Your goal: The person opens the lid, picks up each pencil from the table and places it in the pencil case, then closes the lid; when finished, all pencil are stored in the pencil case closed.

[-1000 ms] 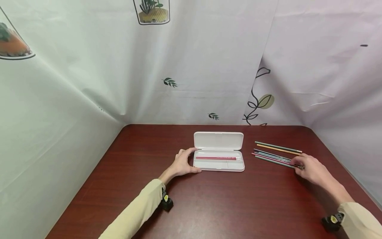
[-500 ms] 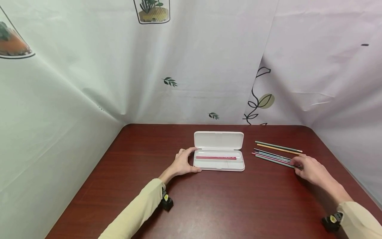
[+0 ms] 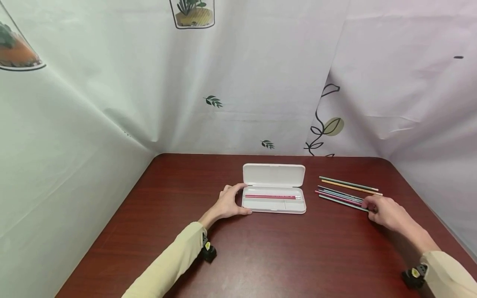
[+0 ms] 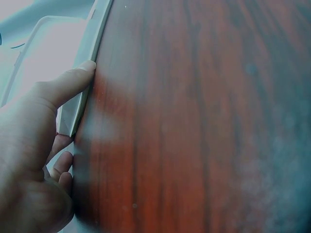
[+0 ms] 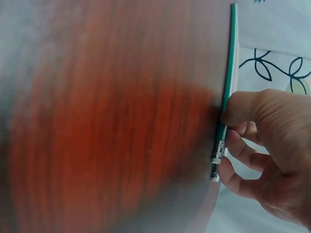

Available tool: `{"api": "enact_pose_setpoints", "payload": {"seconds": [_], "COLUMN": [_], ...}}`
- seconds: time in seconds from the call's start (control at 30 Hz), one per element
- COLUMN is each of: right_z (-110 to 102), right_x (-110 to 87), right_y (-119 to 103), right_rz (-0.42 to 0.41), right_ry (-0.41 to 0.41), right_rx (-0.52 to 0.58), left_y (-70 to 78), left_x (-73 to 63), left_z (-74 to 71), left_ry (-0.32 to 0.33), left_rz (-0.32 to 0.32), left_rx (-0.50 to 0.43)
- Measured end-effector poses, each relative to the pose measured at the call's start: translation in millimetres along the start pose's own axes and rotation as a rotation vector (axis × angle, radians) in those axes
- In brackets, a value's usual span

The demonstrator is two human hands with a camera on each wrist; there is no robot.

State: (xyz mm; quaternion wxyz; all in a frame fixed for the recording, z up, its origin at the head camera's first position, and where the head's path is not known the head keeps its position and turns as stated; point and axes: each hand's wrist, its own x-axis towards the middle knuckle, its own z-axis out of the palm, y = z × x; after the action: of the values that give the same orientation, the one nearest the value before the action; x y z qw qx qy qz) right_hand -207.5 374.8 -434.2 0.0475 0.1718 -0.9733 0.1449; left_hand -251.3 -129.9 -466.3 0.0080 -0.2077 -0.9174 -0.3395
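Observation:
An open white pencil case lies mid-table, its lid tipped back. Red pencils rest in its rear compartment. My left hand grips the left end of the case, thumb at the front edge and the other fingers around the far side. Over to the right, my right hand pinches the eraser ends of a bunch of pencils. In the right wrist view the thumb presses a green pencil; the curled fingers partly hide the others.
Behind the bunch lie a dark green pencil and a yellow pencil, roughly side by side. The dark red wooden table meets white printed cloth at its back and sides.
The yellow pencil has slid slightly to the right, near the right hand's fingers. Both hands have stayed nearly where they were; the left still holds the case.

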Motion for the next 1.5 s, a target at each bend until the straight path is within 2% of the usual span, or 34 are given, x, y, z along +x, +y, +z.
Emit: {"api": "enact_pose_setpoints", "payload": {"seconds": [0.27, 0.47, 0.67, 1.17, 1.5], "right_z": [-1.8, -0.9, -1.9, -0.7, 5.9], "right_x": [1.0, 7.1, 14.0, 41.5, 62.5], "right_y": [-4.7, -15.8, -29.8, -70.6, -92.2], "right_rz": [-0.015, -0.067, -0.095, -0.200, -0.238], "right_ry": [0.008, 0.056, 0.047, 0.056, 0.047], "right_rx": [0.013, 0.014, 0.026, 0.024, 0.019], "left_y": [-0.4, 0.6, 3.2, 1.8, 2.7], "left_x": [0.6, 0.4, -0.2, -0.2, -0.5], "left_z": [0.5, 0.2, -0.5, 0.0, -1.0], "left_ry": [0.000, 0.002, 0.008, 0.011, 0.003], "left_rz": [-0.002, -0.005, -0.001, 0.003, -0.010], "left_rx": [0.007, 0.009, 0.003, 0.003, -0.002]}}
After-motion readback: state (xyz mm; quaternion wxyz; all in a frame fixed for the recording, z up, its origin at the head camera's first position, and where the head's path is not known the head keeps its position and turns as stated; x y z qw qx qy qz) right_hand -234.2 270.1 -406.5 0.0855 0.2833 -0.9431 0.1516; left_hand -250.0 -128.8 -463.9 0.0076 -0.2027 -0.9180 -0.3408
